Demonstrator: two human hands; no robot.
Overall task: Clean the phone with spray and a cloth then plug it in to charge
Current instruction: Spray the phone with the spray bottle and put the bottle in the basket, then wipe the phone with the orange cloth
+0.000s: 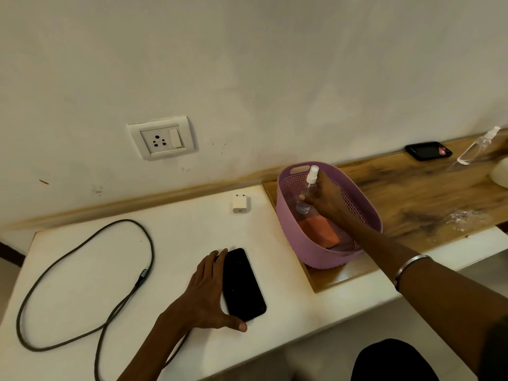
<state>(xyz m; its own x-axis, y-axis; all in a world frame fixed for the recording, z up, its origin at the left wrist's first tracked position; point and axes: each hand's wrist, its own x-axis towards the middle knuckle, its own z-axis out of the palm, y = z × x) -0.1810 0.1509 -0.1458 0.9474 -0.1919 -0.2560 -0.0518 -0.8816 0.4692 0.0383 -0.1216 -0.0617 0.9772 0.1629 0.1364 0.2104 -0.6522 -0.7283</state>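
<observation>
Grey looped cable [82,284] and white charger block [241,204] lie left of the lilac perforated plastic basket [316,243]. Inside it, right hand [327,199] grips the clear spray bottle [309,191] above an orange cloth [319,232]. Left hand [209,292], fingers straight, touches the flat black phone [243,284].

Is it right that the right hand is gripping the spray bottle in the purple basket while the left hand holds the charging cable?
Not quite. In the head view the left hand rests on the phone, not the cable. The right hand does grip the spray bottle in the basket.
</observation>
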